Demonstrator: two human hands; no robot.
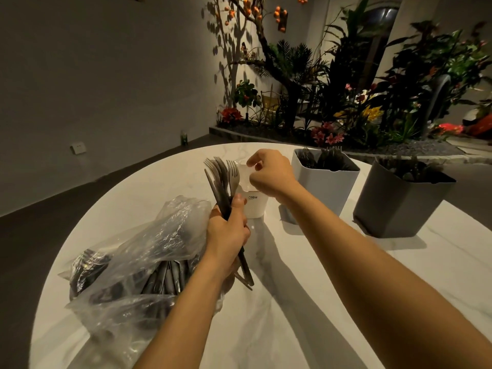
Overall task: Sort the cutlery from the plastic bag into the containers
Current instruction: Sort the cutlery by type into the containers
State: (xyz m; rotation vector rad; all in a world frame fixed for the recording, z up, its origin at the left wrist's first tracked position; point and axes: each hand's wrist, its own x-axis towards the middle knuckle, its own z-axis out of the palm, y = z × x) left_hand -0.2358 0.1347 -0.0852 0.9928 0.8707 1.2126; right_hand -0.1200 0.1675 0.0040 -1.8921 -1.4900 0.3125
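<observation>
Bundle of grey metal forks [223,177] stood tines-up at frame centre, long axis near vertical, clenched in the grip of the left hand [227,230]. Small white plastic cup [254,207] sat just right of it. Right hand [269,174] was curled at the cup's rim; whether it held anything was unclear.

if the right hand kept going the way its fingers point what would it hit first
The white container: the right hand points left at its rim and seems to touch it. Just beyond are the tines of the forks held in the left hand, though depth is unclear.
</observation>
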